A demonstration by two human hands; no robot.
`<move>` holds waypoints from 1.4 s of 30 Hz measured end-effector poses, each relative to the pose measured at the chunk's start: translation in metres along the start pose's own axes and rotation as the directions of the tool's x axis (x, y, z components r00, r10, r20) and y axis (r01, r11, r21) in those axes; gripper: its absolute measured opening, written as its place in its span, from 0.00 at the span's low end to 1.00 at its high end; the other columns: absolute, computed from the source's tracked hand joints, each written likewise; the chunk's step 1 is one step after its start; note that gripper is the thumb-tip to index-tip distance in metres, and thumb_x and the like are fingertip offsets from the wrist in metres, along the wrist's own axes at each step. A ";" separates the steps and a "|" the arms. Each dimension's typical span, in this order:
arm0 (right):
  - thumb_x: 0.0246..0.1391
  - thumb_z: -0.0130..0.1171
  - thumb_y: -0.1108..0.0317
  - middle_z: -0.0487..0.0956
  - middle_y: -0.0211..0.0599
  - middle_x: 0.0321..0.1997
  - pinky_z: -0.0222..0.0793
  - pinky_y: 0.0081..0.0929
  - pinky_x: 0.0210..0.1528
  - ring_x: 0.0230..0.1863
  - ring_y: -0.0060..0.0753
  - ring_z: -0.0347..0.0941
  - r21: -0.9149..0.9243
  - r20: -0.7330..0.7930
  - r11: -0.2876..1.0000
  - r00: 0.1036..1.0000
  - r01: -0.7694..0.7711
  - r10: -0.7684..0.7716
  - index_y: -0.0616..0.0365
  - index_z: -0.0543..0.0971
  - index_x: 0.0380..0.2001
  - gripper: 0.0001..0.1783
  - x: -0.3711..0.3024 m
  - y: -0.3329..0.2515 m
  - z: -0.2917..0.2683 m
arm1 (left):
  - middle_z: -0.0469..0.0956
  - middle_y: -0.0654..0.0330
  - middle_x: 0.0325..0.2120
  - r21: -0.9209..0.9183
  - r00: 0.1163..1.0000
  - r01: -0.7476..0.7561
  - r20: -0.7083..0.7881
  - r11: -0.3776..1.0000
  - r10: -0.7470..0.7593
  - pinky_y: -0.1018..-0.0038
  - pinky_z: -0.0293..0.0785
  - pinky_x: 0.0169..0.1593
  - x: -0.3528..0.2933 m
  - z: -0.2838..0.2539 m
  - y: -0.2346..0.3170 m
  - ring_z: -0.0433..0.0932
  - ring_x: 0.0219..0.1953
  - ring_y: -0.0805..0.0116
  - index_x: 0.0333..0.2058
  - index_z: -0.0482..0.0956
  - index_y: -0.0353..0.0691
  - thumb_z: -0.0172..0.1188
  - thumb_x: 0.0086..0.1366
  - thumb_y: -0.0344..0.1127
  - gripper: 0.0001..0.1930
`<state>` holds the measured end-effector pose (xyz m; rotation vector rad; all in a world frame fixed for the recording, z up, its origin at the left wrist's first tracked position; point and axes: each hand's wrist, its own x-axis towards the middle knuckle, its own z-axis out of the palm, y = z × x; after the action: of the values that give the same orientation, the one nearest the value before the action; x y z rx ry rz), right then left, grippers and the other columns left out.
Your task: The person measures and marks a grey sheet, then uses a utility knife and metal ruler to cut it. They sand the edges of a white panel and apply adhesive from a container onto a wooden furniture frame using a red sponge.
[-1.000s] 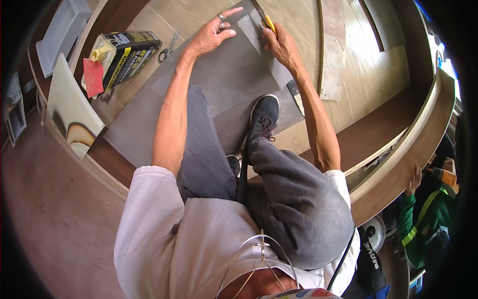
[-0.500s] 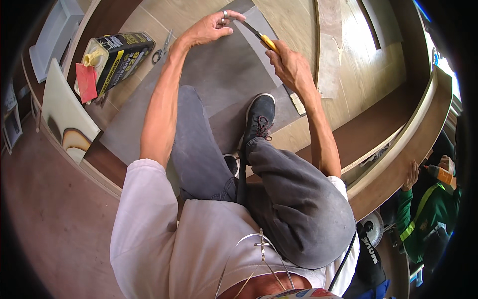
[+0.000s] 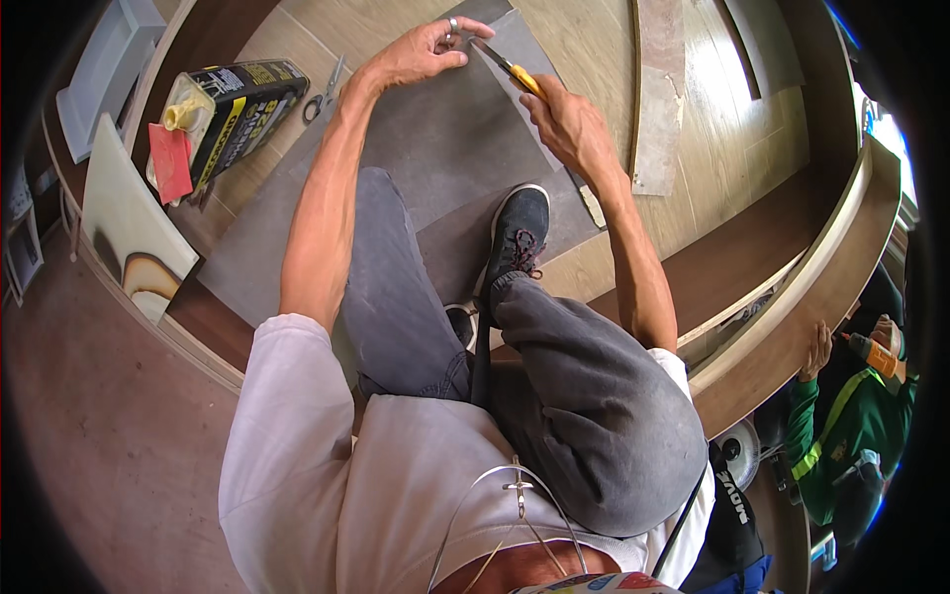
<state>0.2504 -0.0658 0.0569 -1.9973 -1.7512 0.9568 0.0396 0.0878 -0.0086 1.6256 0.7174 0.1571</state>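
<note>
The person's right hand [image 3: 574, 124] is closed around a yellow-handled cutter [image 3: 529, 81], the thumb along one side and the fingers wrapped beneath. The handle runs out of the far end of the fist, and its dark blade [image 3: 493, 52] points away from the body and leftward, over the far part of a large grey sheet [image 3: 426, 134]. The blade's tip sits well ahead of the right-hand grip and just beside the left hand [image 3: 421, 51], in the space between its thumb and forefinger. Those two stand apart, the forefinger stretched out past the tip and the thumb lying nearer the body; whether the tip touches the skin or the sheet cannot be told.

The sheet lies flat and slantwise on the wooden floor [image 3: 584, 272], beneath both hands and the person's black shoe [image 3: 520, 233]. To its left are a pair of scissors [image 3: 337, 75] and a black and yellow tin [image 3: 247, 114] with a red piece [image 3: 170, 163] against its near side. A pale panel with a scorched-looking edge [image 3: 134, 203] leans closer in. Beyond the right hand lies a long brown strip [image 3: 658, 99], and at the far right a co-worker's hand [image 3: 817, 351] rests against a curved wooden panel [image 3: 767, 371], near an orange drill [image 3: 873, 352]
</note>
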 end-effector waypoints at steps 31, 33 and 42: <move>0.60 0.52 0.63 0.79 0.50 0.23 0.72 0.48 0.27 0.25 0.53 0.77 -0.430 0.205 0.898 0.959 -0.089 0.194 0.59 0.73 0.35 0.10 -0.097 0.085 0.005 | 0.72 0.65 0.25 -0.065 0.812 0.199 -0.548 0.978 -0.201 0.76 0.70 0.36 -0.013 0.008 0.002 0.71 0.29 0.75 0.55 0.65 0.42 0.62 0.57 0.26 0.27; 0.60 0.53 0.61 0.79 0.52 0.25 0.71 0.51 0.31 0.28 0.58 0.77 -0.327 0.279 0.931 0.925 -0.162 0.258 0.58 0.72 0.35 0.11 -0.123 0.098 -0.014 | 0.77 0.63 0.28 -0.058 0.849 0.130 -0.510 0.990 -0.141 0.75 0.72 0.38 -0.018 0.002 -0.019 0.73 0.30 0.72 0.52 0.73 0.41 0.60 0.61 0.29 0.20; 0.57 0.60 0.68 0.70 0.52 0.59 0.68 0.46 0.53 0.56 0.58 0.70 -0.175 -0.344 0.964 0.930 -0.202 0.132 0.56 0.70 0.58 0.26 -0.125 0.120 -0.018 | 0.83 0.59 0.31 0.066 0.816 0.097 -0.576 0.993 -0.041 0.75 0.75 0.41 -0.040 0.003 -0.027 0.78 0.34 0.73 0.41 0.81 0.35 0.61 0.64 0.37 0.12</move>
<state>0.3492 -0.2066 0.0282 -2.3110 -1.5659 0.4587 0.0000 0.0642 -0.0229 1.6444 1.2620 0.5908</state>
